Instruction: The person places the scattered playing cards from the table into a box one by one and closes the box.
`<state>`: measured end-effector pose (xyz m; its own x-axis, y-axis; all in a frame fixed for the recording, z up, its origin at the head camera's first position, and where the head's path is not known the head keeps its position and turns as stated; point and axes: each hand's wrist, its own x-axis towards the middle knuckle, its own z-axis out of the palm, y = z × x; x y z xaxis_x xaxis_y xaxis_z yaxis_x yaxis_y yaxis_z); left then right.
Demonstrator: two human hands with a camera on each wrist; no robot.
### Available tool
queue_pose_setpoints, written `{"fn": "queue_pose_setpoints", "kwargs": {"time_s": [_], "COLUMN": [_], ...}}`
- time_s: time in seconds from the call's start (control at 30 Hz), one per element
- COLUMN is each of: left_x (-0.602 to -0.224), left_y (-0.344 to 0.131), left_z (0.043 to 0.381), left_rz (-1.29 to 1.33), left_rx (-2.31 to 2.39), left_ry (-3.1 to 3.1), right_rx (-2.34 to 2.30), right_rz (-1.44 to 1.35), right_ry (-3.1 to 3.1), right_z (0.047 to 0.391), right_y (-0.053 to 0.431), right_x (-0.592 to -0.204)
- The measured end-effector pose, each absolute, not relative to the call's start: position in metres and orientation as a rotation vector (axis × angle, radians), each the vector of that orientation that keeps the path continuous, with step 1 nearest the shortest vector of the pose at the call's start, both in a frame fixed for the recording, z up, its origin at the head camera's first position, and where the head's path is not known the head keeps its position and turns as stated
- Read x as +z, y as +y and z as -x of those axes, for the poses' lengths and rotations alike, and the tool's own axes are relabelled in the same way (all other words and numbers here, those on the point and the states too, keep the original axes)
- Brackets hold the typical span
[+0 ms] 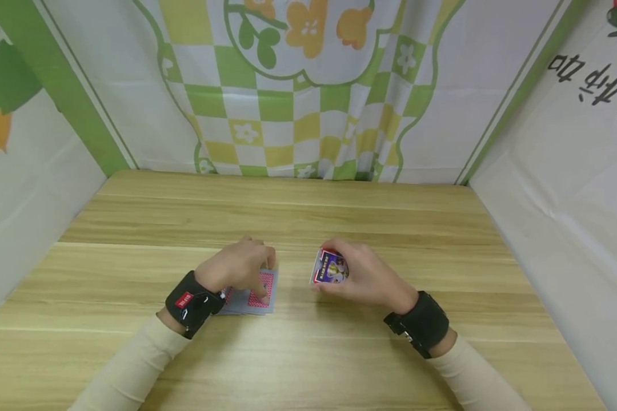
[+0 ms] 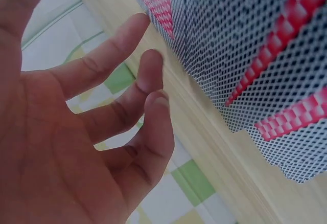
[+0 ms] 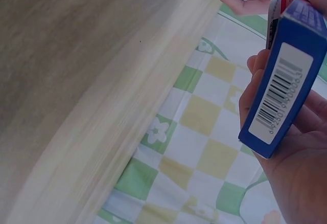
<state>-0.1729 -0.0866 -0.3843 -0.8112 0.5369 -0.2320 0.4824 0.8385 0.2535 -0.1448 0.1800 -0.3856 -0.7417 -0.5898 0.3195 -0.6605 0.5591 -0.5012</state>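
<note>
Red-patterned playing cards [image 1: 270, 285] lie face down in an overlapping spread on the wooden table. My left hand [image 1: 244, 265] is over them with its fingers loosely bent; the left wrist view shows the fingers [image 2: 150, 73] apart, holding nothing, beside the cards [image 2: 240, 45]. Whether the thumb touches the cards I cannot tell. In my right hand [image 1: 365, 274] I hold a small playing card box [image 1: 333, 267] between thumb and fingers, to the right of the cards. Its blue side with a white barcode label [image 3: 283, 93] shows in the right wrist view. The inside of the box is hidden.
A wooden table [image 1: 308, 365] runs beneath both hands. A green, yellow and white checkered curtain [image 1: 267, 108] hangs along its back edge. White cloth walls [image 1: 571, 188] stand at the left and right sides. Black bands [image 1: 425, 323] are strapped round both wrists.
</note>
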Motion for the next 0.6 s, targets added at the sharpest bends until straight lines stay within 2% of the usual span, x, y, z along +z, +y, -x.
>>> {"fn": "queue_pose_setpoints", "kwargs": {"time_s": [0.37, 0.6], "left_x": [-0.3847, -0.3827], "left_y": [-0.0850, -0.0843], "left_z": [0.1739, 0.1733], "left_rz": [-0.803, -0.732], "left_rx": [0.243, 0.339], "left_ry": [2.712, 2.676], "right_rx": [0.939, 0.937], "right_rz": [-1.101, -1.100], "right_ry": [-2.660, -2.670], "right_z": [0.1449, 0.1446], "right_y": [0.1786, 0.1781], "right_x": [-0.3851, -0.3855]}}
